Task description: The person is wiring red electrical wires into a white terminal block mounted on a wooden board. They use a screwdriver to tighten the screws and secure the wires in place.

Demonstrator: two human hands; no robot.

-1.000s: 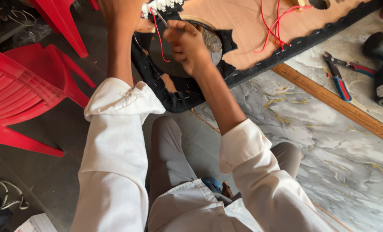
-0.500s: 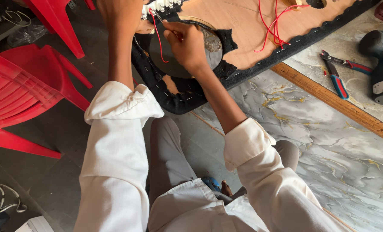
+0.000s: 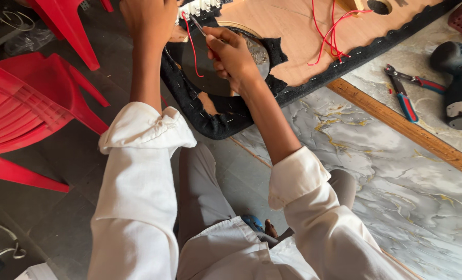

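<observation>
A wooden panel (image 3: pixel 298 36) edged in black fabric lies on the floor, with a round black speaker (image 3: pixel 210 67) set into its near end. My right hand (image 3: pixel 231 52) grips a thin metal tool (image 3: pixel 198 25) whose tip points at a white terminal block (image 3: pixel 200 7) on the panel's edge. My left hand (image 3: pixel 148 21) sits at the top of the view beside that block, fingers curled at the panel edge; what it grips is hidden. A red wire (image 3: pixel 192 49) runs down from the block across the speaker. More red wires (image 3: pixel 329 36) loop over the wood.
Red plastic chairs (image 3: pixel 29 114) stand at the left. Pliers with red and blue handles (image 3: pixel 404 93) and a dark cordless drill (image 3: pixel 461 83) lie at the right on a marble-patterned sheet (image 3: pixel 396 181). A wooden strip (image 3: pixel 412 129) runs beside them. My knees are folded below.
The view has shifted slightly. My right hand has edged up toward the terminal block with the tool; my left hand stays at the block.
</observation>
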